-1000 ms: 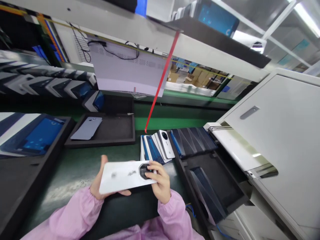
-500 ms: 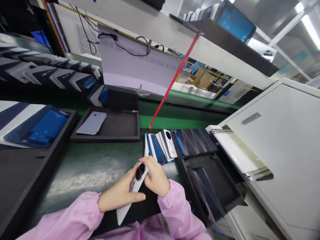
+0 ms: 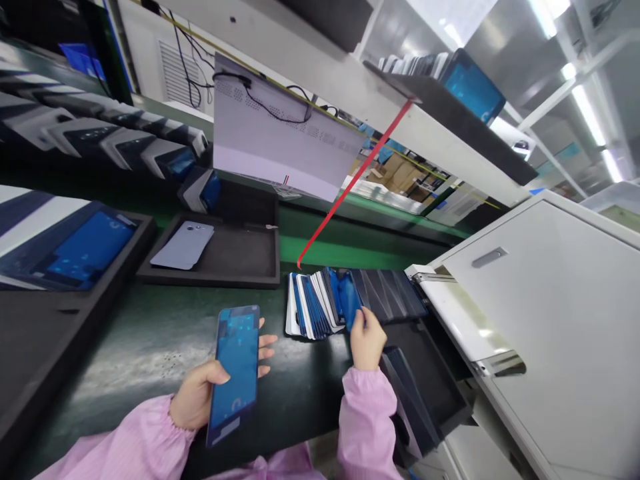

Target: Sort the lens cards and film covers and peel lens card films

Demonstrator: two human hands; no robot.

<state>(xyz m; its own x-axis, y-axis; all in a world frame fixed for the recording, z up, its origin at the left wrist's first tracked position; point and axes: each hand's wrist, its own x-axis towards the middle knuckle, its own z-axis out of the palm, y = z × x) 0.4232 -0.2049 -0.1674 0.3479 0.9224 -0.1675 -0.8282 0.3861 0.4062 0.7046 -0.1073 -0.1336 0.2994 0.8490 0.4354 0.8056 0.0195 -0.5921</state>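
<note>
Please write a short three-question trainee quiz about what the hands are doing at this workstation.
1. True or false: the left hand holds a phone cover with its blue side facing up.
2. What does the right hand grip? A) a cover at the leaning row of covers B) the red tape C) the white cabinet
3. What lies in the black tray behind the hands?

Key: 1 true; 2 A; 3 one pale cover, lying flat.
</note>
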